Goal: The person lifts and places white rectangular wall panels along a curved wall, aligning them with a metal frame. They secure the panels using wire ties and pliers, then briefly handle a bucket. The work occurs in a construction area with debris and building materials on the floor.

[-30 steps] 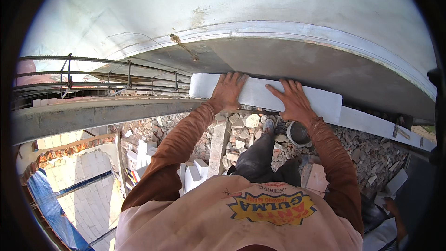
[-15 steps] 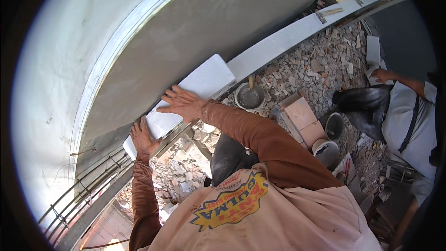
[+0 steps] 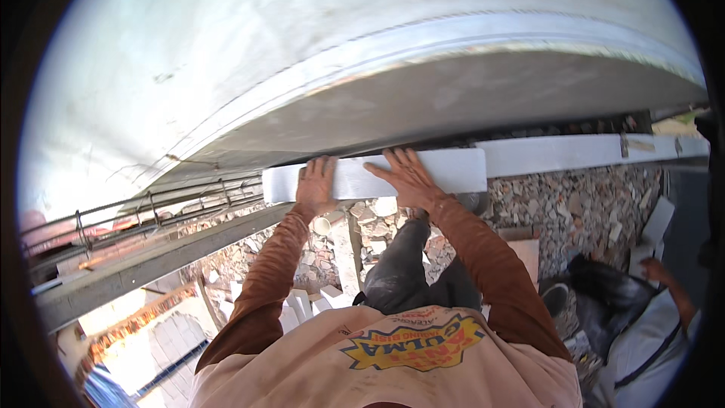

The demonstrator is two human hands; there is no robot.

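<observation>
A long white masonry block [image 3: 355, 178] lies along the ledge at the foot of a grey wall. My left hand [image 3: 317, 183] rests flat on it near its left end, fingers pointing at the wall. Toward the middle of the block, my right hand [image 3: 408, 180] presses down with the fingers stretched and spread. Both hands are open, and whether a joint runs under them I cannot tell. Against the block's right end begins a row of white blocks [image 3: 551, 157], with a hammer [image 3: 639, 145] lying on top farther along.
Left of the block, steel reinforcing bars [image 3: 155, 208] run above a concrete beam [image 3: 143, 261]. Broken rubble [image 3: 566, 208] covers the ground below. A bucket [image 3: 555, 298] stands at the right, near a co-worker's arm [image 3: 668, 287]. The grey wall [image 3: 423, 106] rises behind the ledge.
My view has turned, so the ledge now runs nearly level across it. Both hands stay on the block, their fingers now pointing more directly at the wall.
</observation>
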